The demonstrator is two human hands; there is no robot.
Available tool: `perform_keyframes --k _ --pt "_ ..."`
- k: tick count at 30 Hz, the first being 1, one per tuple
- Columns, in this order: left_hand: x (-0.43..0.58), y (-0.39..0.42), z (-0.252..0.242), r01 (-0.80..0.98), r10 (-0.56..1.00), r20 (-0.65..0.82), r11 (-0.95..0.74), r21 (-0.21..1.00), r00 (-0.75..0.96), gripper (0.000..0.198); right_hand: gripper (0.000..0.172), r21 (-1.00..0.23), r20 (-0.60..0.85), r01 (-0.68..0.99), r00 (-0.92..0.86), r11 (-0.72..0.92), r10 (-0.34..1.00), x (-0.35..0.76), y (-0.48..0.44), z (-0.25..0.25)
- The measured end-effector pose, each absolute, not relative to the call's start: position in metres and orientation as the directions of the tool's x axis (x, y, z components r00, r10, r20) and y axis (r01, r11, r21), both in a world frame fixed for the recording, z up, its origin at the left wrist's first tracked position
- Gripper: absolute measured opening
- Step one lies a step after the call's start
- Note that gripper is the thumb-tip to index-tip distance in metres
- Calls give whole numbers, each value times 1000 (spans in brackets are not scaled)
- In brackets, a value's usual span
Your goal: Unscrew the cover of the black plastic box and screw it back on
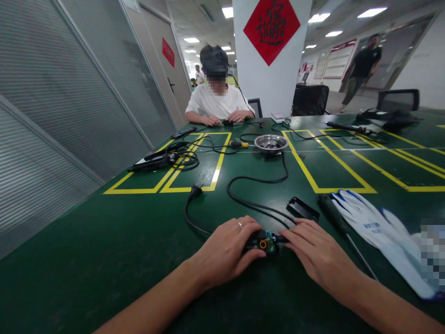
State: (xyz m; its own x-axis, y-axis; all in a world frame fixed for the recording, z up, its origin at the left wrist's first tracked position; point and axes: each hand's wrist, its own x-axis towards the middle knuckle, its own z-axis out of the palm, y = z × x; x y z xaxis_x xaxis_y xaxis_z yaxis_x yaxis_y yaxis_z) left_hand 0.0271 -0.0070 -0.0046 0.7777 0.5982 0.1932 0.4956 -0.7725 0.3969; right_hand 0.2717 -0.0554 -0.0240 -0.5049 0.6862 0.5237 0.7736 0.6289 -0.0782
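Observation:
An opened power adapter (264, 244) lies on the green table, its green circuit board and a copper-coloured coil exposed. My left hand (231, 243) is closed round its left end, thumb in front and fingers behind. At the other end, the fingers of my right hand (311, 243) pinch the black cable (282, 238) where it meets the board. A second lead runs out behind my left hand to a two-pin plug (196, 189). Just beyond my right hand rests a black plastic cover (303, 208), hollow side up.
On the right lie a long dark-handled screwdriver (333, 213) and white-and-blue gloves (373, 227). A metal bowl (271, 144) with small parts and a yellow-black screwdriver (239, 144) are farther back. Coiled cables (184, 157) lie left. A person (217, 99) sits opposite, hands on the table.

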Motion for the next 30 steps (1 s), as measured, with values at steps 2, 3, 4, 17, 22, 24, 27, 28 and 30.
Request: perform_keyframes --k 2,3,4,17,22,24,27,28,30 --pt "28 -8 -6 487 576 143 -780 393 805 56 30 -81 507 771 -514 632 692 272 -56 -28" --pt "28 -7 -7 483 566 125 -782 393 815 61 31 -82 493 774 -516 628 700 272 -57 -30" --pt "27 -6 -7 478 557 111 -784 396 823 64 32 -82 479 778 -517 623 709 272 -57 -31" --pt "28 -3 0 475 518 67 -822 315 853 35 38 -1 265 816 -557 577 787 267 -52 -35" --pt "28 -3 0 487 519 54 -829 275 853 37 35 -10 283 833 -529 553 800 275 -55 -29" --pt "28 -3 1 511 541 56 -820 259 839 44 34 -33 330 871 -453 490 828 285 -53 -25" --pt "29 -4 2 529 554 61 -819 222 831 48 41 -68 405 942 -276 329 872 301 -45 -23" --pt "29 -4 3 527 550 62 -823 213 833 46 44 -76 412 955 -230 286 881 306 -41 -25" --pt "29 -4 3 519 541 63 -829 210 839 41 45 -90 399 968 -181 235 899 311 -36 -31"
